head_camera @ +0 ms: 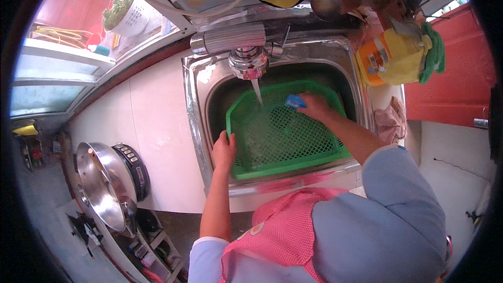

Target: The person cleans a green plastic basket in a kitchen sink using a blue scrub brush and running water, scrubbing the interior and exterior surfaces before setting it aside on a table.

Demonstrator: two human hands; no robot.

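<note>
A green plastic basket with a lattice bottom lies tilted over the steel sink. Water runs from the chrome faucet into its left part. My left hand grips the basket's left rim, thumb on the inner side. Over the right part of the lattice is my right hand, slightly blurred, holding a blue cloth or sponge; which of the two I cannot tell. Part of the sink bowl is hidden under the basket.
A steel wok sits tilted by a black induction cooker on the left. Right of the sink are a large yellow bottle, green gloves or cloth and a pinkish rag. A ladle hangs behind the sink.
</note>
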